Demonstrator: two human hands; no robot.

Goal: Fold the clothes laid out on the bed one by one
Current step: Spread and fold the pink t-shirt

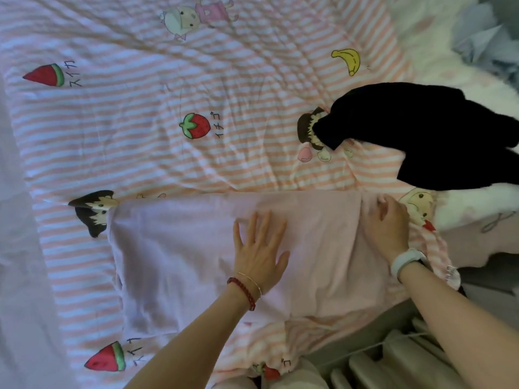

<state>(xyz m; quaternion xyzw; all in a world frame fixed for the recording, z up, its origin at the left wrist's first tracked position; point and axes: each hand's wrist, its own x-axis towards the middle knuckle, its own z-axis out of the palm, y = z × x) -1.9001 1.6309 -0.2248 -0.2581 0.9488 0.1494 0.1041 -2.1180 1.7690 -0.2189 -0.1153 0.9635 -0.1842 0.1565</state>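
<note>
Left hand (259, 248) flat, fingers spread, on pink garment (182, 262); right hand (389, 224) pinching its edge; black garment (421, 136) lying near, apart, on striped quilt (126, 122).

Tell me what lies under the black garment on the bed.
The black garment rests on the pink striped cartoon-print quilt, covering part of a dark-haired cartoon figure. The rest of that print is hidden.

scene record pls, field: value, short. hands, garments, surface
left hand: flat, fingers spread, pressing on the pink garment
right hand: fingers curled at the pink garment's far right edge; grip unclear
right wrist: white wristband
black garment: unfolded, lying to the right, apart from the pink one
surface: striped cartoon-print bedsheet
</note>
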